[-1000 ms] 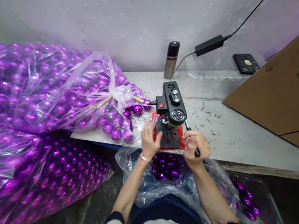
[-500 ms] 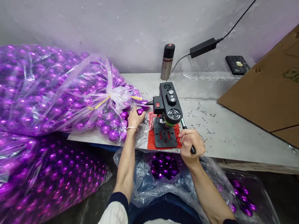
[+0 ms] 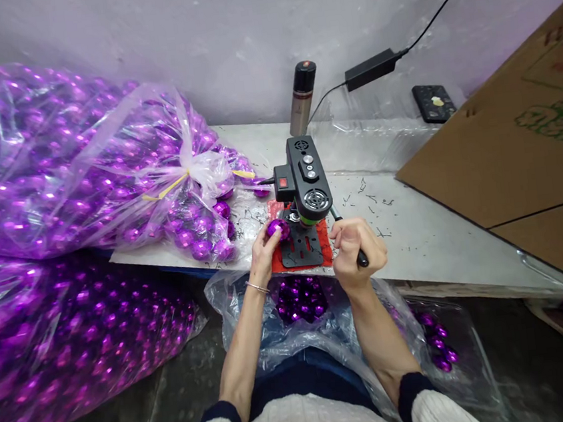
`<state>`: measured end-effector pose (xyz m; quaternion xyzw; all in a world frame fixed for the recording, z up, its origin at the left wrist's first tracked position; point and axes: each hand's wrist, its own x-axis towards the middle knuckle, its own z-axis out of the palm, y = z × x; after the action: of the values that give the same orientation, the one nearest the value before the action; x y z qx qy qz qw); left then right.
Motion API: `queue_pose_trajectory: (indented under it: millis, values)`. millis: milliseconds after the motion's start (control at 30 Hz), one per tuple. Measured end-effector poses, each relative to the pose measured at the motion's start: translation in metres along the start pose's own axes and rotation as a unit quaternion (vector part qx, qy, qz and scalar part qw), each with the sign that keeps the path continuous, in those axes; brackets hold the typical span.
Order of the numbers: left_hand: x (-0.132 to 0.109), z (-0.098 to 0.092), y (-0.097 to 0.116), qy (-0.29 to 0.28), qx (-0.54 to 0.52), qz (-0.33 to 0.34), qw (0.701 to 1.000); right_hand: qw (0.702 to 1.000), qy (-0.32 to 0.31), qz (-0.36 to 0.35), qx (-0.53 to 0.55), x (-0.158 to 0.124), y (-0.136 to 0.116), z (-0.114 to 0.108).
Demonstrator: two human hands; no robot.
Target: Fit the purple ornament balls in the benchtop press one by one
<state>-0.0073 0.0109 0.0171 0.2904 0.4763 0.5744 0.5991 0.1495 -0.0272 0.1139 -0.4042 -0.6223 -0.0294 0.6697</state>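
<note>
Between the fingers of my left hand (image 3: 263, 256) is a shiny purple faceted ball (image 3: 278, 229), held at the left side of a small black press machine (image 3: 309, 174). My right hand (image 3: 359, 251) is closed around the machine's lever (image 3: 362, 258), whose black end sticks out below the fist. Under the machine head lies a slotted black base plate (image 3: 302, 252) on a red mat (image 3: 325, 233). Just left of the machine, several loose purple balls (image 3: 221, 209) lie by the mouth of a tied bag.
Big clear bags (image 3: 71, 173) of purple balls fill the left side. An open plastic bag (image 3: 253, 321) with purple balls lies at my lap. Behind the machine stand a spray can (image 3: 302, 98) and a power adapter (image 3: 371, 69). A cardboard box (image 3: 516, 146) is at right.
My left hand has picked up a purple ball beside the bag and brought it right, to the machine. My right hand stays on the lever. The whole view has shifted slightly.
</note>
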Motion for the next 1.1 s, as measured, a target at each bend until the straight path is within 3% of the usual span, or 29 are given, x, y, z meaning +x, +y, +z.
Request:
queue_pose_trajectory:
  millis: [167, 333, 567, 867, 1100]
  values:
    - [-0.013, 0.008, -0.017, -0.032, 0.163, 0.107, 0.980, 1.000, -0.001, 0.000, 0.005, 0.008, -0.004, 0.001]
    - [-0.014, 0.012, -0.027, -0.049, 0.317, 0.203, 0.925, 1.000, -0.022, 0.001, -0.016, 0.004, -0.004, -0.003]
    - [-0.004, 0.006, -0.042, -0.079, 0.404, 0.319, 0.854, 0.999, -0.044, -0.011, -0.021, 0.000, -0.002, -0.008]
    - [-0.004, 0.007, -0.038, -0.102, 0.331, 0.242, 0.906, 0.999, -0.039, -0.024, -0.018, -0.019, 0.006, -0.007]
    - [-0.006, 0.007, -0.037, -0.107, 0.343, 0.246, 0.900, 0.999, -0.010, -0.041, -0.009, -0.045, 0.023, -0.002]
